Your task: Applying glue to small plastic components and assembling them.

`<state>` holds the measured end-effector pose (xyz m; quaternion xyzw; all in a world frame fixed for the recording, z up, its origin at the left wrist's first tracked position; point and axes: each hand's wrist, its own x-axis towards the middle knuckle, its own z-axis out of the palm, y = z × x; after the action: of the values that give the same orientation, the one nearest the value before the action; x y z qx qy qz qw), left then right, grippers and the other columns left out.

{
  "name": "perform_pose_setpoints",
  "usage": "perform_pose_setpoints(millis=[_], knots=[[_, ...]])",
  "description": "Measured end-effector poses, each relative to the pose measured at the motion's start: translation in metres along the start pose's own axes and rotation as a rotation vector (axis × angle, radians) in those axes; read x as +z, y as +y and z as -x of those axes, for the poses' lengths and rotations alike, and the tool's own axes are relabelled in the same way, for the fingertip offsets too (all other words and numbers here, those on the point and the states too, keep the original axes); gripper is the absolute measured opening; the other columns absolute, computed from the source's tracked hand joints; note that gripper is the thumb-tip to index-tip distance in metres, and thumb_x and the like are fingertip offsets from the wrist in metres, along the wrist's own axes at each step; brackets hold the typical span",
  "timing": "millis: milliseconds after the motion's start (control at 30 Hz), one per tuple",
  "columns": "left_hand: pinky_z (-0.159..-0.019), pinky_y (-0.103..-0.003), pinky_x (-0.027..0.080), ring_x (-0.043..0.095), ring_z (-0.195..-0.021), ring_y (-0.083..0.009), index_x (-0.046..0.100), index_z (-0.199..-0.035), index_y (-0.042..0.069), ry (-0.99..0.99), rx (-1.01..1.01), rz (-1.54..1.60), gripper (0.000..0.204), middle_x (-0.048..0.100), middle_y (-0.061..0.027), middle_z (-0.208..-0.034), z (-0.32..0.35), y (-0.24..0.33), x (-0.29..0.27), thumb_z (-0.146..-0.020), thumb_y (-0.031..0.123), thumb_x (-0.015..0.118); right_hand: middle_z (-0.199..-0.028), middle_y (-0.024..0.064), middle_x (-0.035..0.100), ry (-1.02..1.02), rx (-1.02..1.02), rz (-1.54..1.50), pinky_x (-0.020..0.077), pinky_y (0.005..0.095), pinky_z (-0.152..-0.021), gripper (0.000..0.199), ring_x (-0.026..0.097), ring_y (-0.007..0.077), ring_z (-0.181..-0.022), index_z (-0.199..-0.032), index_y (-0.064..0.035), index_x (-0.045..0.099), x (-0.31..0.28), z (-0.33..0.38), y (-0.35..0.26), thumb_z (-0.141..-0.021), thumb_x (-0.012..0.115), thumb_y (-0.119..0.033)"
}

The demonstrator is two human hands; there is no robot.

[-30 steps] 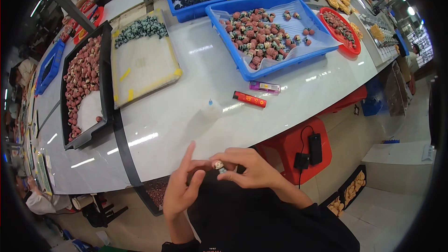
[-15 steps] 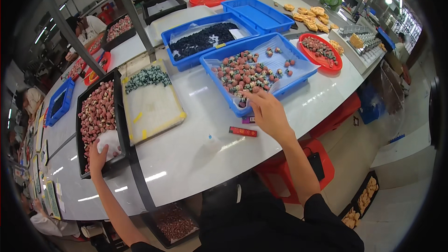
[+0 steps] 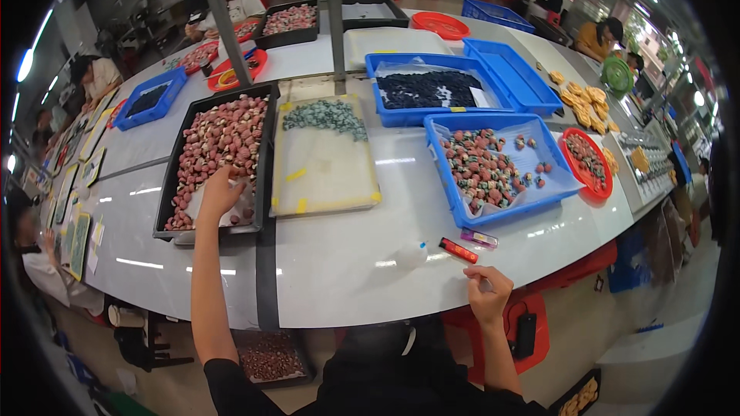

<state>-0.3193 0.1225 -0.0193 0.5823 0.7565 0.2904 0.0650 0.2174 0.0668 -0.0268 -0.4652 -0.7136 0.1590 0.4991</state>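
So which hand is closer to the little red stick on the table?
Right. The right hand sits just below the red stick; the left hand is far off in the black tray.

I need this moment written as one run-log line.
left hand: on white sheet in black tray of pink pieces | right hand: closed, at white table edge | red stick: untouched

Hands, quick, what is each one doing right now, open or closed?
Left hand: open, palm down on the white sheet in the black tray.
Right hand: curled closed at the table edge; contents cannot be told.
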Motion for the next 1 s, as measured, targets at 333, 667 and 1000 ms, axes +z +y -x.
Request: perform_pose_setpoints(millis=[333,667,1000], knots=[[-0.07,-0.043,0.047,0.06,-0.082,-0.0361,0.053,-0.093,0.003,0.06,0.039,-0.055,0.028,0.063,-0.0167,-0.083,-0.008,0.01,0.004,-0.071,0.011,0.068,-0.071,0.0107,0.064,0.068,0.098,-0.114,0.047,0.0257,-0.064,0.016,0.062,0.0195,-0.065,-0.073,0.0026,0.062,0.001,0.004,0.005,-0.069,0.049,0.012],[-0.066,-0.044,0.047,0.058,-0.075,-0.0392,0.047,-0.088,-0.001,0.139,0.091,-0.272,0.021,0.058,-0.0201,-0.074,-0.021,0.009,0.016,-0.072,0.004,0.059,-0.05,0.0053,0.045,0.219,0.076,-0.36,0.0292,0.0244,-0.048,0.015,0.04,0.0126,-0.05,-0.057,0.0004,0.054,-0.001,0.016,0.019,-0.063,0.04,-0.003],[-0.073,-0.032,0.054,0.059,-0.08,-0.0187,0.049,-0.11,-0.002,0.05,-0.491,1.508,0.03,0.056,-0.0121,-0.094,-0.021,0.035,-0.038,-0.082,0.003,0.045,-0.054,0.0059,0.048,0.154,-0.02,-0.373,0.0348,0.0251,-0.051,0.014,0.044,0.0155,-0.054,-0.057,0.0003,0.054,-0.009,0.009,0.016,-0.06,0.041,0.003]])
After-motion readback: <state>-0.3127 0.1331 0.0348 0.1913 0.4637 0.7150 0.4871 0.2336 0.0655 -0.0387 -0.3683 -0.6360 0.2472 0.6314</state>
